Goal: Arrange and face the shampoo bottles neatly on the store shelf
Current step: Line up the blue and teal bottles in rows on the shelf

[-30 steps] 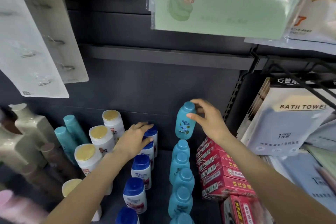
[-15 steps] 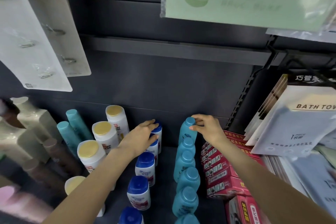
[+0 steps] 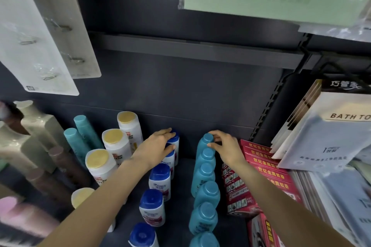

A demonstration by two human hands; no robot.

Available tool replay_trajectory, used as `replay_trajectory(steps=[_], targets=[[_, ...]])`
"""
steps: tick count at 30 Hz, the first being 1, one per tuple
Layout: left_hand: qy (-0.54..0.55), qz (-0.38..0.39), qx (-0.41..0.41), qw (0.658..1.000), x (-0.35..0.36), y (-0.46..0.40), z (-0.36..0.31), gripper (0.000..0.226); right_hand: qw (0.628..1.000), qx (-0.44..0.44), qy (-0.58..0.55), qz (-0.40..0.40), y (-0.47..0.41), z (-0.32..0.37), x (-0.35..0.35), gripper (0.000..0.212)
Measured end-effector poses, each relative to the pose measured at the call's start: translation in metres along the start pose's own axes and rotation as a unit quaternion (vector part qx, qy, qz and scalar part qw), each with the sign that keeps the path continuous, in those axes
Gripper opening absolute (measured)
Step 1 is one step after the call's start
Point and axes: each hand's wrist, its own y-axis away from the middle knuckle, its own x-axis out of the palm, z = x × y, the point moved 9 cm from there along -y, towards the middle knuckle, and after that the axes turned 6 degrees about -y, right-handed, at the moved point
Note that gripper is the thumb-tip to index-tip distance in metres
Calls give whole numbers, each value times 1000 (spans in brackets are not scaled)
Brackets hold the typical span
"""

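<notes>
A second ago the right hand (image 3: 225, 149) held the teal bottle (image 3: 204, 144) up in the air above its row; now that bottle stands on the dark shelf (image 3: 180, 168) at the back end of the teal row (image 3: 203, 190), against the rear panel. The hand has come down with it, and its thumb and fingertips are curled round the cap. The bottle stands upright, long axis vertical, cap up (the label side cannot be made out from here). The row runs from the back of the shelf toward the camera, each bottle touching the next.

The left hand (image 3: 155, 149) has barely shifted: it rests with relaxed, nearly straight fingers on the blue caps of the two rearmost bottles in the blue-capped white row (image 3: 158, 182), gripping nothing. That row also runs back to front, bottles upright.

To the left stand white bottles with gold caps (image 3: 113, 142) and slim teal tubes (image 3: 80, 138). Just right of the teal row lie stacked red boxes (image 3: 261, 168), with bath towel packs (image 3: 329, 134) beyond them.
</notes>
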Motion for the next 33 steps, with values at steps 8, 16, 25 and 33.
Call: replay_trajectory(steps=[8,16,25,33], targets=[[-6,-49,4,999,-1,6,-3,46,999,5,32,11,2,1,-1,38],[10,-81,-8,997,1,11,-6,43,995,-83,60,17,23,36,-11,24],[-4,-81,-27,996,2,13,-5,45,979,-53,145,133,32,31,12,41],[16,-38,-13,999,7,14,0,48,993,-48,94,58,34,51,-2,36]])
